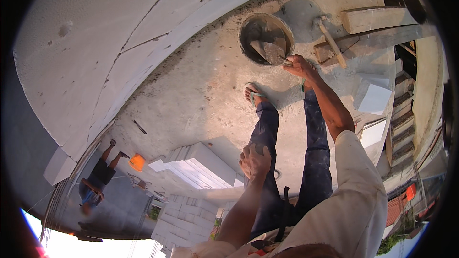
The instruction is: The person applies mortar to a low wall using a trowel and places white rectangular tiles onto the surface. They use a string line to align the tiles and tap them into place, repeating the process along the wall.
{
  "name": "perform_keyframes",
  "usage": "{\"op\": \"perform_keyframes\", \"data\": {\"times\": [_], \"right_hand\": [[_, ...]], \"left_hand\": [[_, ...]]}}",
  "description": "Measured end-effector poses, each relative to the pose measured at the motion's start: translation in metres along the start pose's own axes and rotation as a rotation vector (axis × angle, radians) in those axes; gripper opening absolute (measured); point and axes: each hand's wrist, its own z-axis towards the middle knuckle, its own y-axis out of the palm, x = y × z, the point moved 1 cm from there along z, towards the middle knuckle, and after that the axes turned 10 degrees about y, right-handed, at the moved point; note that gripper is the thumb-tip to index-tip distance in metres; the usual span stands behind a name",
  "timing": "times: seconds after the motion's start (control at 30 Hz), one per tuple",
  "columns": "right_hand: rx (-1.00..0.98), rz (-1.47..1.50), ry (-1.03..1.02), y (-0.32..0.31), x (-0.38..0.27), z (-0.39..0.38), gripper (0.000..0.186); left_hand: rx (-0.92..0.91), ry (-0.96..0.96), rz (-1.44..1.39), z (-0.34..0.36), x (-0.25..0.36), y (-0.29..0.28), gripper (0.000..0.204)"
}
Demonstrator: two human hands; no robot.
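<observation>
My right hand [300, 66] is closed round the handle of a trowel [272, 53]. The trowel's blade lies inside a round bucket [243, 35], over grey wet mortar [281, 39]. My left hand [255, 161] is at my left knee, thumb and fingers apart and slightly bent. A greyish patch shows between them, and I cannot tell whether it is the trouser cloth. Right of the bucket lies a hammer [333, 44] with a wooden handle, its head toward the far side.
A pale block wall [110, 43] curves along the left. White blocks [196, 162] are stacked left of my legs. Timber pieces [375, 19] lie at the far right, beside a white block [375, 99]. Another person [98, 181] stands at the lower left near an orange object [136, 162].
</observation>
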Motion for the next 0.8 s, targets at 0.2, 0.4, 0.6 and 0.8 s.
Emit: {"op": "perform_keyframes", "data": {"times": [0.2,0.4,0.6,0.8], "right_hand": [[-0.258,0.095,0.09,-0.094,-0.065,-0.081,0.064],[0.101,0.536,-0.181,-0.238,-0.178,-0.182,0.043],[0.24,0.502,-0.287,-0.341,-0.278,-0.205,0.024],[0.293,0.322,-0.31,-0.35,-0.327,-0.17,0.026]], "left_hand": [[-0.024,-0.029,0.035,-0.001,0.005,-0.008,0.058],[-0.017,0.009,0.055,-0.003,0.009,-0.003,0.061],[0.031,0.045,0.112,-0.002,0.012,-0.005,0.06],[-0.021,0.021,0.148,-0.002,0.018,-0.009,0.062]]}}
